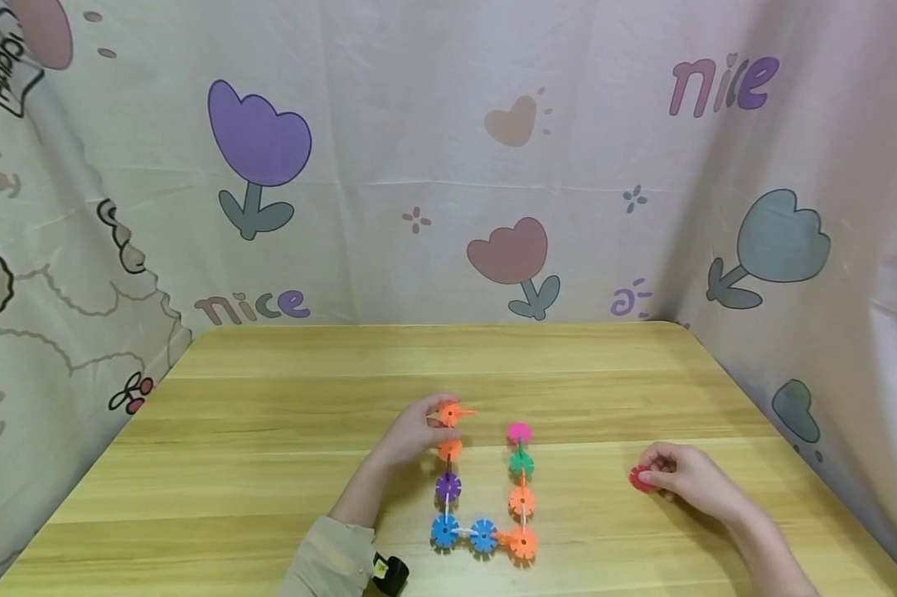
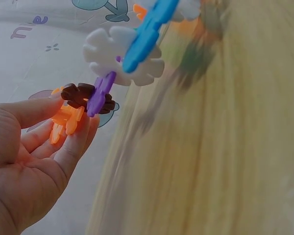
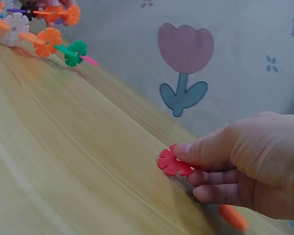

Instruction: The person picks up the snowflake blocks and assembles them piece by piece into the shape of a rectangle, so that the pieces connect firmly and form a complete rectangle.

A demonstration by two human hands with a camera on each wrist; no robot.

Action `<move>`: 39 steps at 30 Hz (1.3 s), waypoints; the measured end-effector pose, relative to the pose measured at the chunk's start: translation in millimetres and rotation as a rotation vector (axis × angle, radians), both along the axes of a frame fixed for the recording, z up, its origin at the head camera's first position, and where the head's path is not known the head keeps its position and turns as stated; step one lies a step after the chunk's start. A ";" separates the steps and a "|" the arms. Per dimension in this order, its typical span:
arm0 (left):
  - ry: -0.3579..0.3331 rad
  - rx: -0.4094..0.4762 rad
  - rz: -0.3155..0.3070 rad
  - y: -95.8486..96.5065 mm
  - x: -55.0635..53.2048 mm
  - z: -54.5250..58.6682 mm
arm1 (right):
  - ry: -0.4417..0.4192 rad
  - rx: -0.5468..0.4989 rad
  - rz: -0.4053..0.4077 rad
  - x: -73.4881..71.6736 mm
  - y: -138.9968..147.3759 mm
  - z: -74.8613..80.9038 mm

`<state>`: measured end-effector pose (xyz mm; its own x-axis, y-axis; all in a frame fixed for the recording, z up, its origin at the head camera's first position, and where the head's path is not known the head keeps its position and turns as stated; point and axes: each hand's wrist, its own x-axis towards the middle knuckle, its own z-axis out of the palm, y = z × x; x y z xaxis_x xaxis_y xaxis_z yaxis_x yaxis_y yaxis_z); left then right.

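A U-shaped chain of snowflake discs (image 1: pixel 484 497) lies on the wooden table (image 1: pixel 269 431): orange, purple and blue pieces on its left arm, pink, green and orange on its right. My left hand (image 1: pixel 414 433) pinches the orange disc (image 1: pixel 450 412) at the top of the left arm; the left wrist view shows my fingers (image 2: pixel 71 142) around orange pieces (image 2: pixel 66 120) beside a brown disc (image 2: pixel 85 95). My right hand (image 1: pixel 680 474), to the right of the chain, pinches a loose red disc (image 1: pixel 640 478) (image 3: pixel 174 162) at the tabletop. Another orange piece (image 3: pixel 232 218) shows under that hand.
A cloth backdrop (image 1: pixel 448 166) printed with tulips and "nice" hangs behind and on both sides of the table. A small black and yellow object (image 1: pixel 389 572) sits at my left wrist. Bare wood stretches left of the chain and behind it.
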<state>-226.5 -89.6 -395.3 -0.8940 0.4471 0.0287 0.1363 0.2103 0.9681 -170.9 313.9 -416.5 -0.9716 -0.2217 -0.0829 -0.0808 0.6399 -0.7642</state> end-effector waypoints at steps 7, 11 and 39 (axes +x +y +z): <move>0.009 -0.015 -0.003 0.2 10.2 16.6 | 0.017 -0.035 0.049 -10.7 -15.6 3.5; 0.005 -0.004 -0.007 0.4 7.7 13.4 | 0.030 -0.044 0.085 -18.6 -28.3 7.0; 0.008 -0.032 0.024 0.4 -10.6 -15.4 | 0.045 -0.292 0.146 -66.2 -144.8 20.6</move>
